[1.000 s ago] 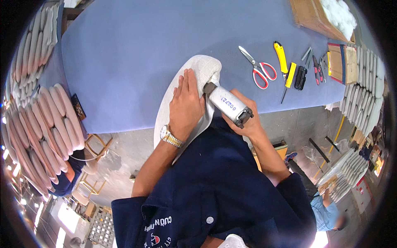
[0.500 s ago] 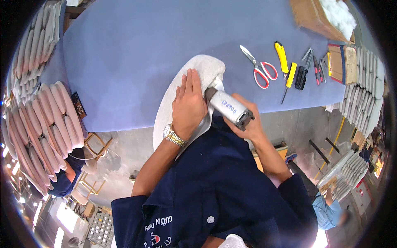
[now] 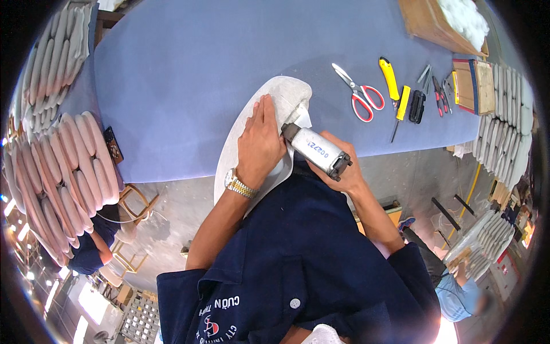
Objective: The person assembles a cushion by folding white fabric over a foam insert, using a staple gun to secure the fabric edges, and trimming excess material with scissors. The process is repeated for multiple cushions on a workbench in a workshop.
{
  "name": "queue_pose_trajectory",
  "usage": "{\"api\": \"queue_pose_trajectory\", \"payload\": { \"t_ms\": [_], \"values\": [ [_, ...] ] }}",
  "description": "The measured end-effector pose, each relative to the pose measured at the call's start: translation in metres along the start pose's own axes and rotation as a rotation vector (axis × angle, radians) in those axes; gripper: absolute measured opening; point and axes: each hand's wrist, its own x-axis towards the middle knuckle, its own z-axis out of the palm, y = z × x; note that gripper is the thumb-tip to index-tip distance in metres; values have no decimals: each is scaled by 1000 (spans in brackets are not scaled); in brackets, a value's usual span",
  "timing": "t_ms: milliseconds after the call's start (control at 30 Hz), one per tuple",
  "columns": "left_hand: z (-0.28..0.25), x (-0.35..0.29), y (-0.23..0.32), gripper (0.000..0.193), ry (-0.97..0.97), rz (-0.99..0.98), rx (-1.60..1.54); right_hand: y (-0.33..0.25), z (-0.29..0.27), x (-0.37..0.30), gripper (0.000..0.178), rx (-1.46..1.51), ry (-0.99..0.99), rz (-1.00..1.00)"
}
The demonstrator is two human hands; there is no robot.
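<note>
My left hand (image 3: 259, 137) lies flat on the grey pad (image 3: 286, 89), its fingers straight and close together, pointing to twelve o'clock; a watch (image 3: 239, 184) sits on that wrist. The pad rests partly on the blue tabletop (image 3: 189, 74), its near end reaching over the edge at six o'clock, toward my shirt (image 3: 275, 241). At the pad's four o'clock, my right hand (image 3: 352, 176) has its fingers closed around the staple gun (image 3: 316, 149). The gun's dark nose points to ten o'clock, at the pad's edge; I cannot tell whether it touches. From the pad, the scissors (image 3: 365, 92) lie toward two o'clock, with the yellow cutter (image 3: 388, 77) and screwdriver (image 3: 403, 104) just beyond.
</note>
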Motion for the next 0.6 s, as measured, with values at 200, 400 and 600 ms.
{"api": "queue_pose_trajectory", "payload": {
  "t_ms": [200,400,600],
  "values": [
    [5,3,6,86,37,-35,-37,-10,3,11,24,-18,-4,49],
    [-28,20,-23,92,-234,176,-455,31,25,-2,25,13,180,-110],
    [-7,4,-78,73,-316,-111,-738,7,19,4,26,13,86,-96]
  ]
}}
